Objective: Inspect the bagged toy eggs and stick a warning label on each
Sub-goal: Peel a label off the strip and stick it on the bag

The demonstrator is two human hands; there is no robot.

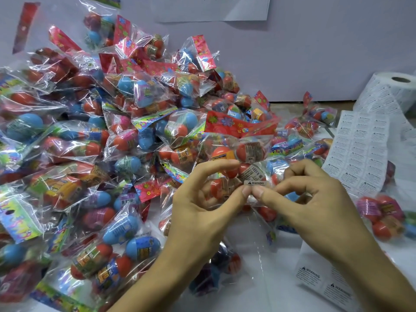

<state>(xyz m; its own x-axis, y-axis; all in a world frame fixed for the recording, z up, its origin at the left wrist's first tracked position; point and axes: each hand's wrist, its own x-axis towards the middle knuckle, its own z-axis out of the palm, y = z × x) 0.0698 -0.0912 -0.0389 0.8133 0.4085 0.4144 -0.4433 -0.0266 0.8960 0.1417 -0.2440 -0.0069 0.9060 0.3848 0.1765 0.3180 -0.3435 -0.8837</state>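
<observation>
Nearest you, on the white desk (281,296), a loose strip of labels (319,282) lies at the right beside your right forearm. Just beyond, your left hand (202,206) curls round the bag of toy eggs (234,174), thumb pressing on the warning label (255,183), while your right hand (315,199) pinches that label's other end against the film. Expect the bag to be light, crinkly and slippery, with hard eggs rolling about inside; hold it where an egg backs the film, so the sticker meets a firm, smooth patch instead of a wrinkle. The label itself is thin and limp, so take it by its edges. Farther left rises the heap of bags (101,131); far right stand the label sheet (360,152) and the label roll (391,88).
</observation>
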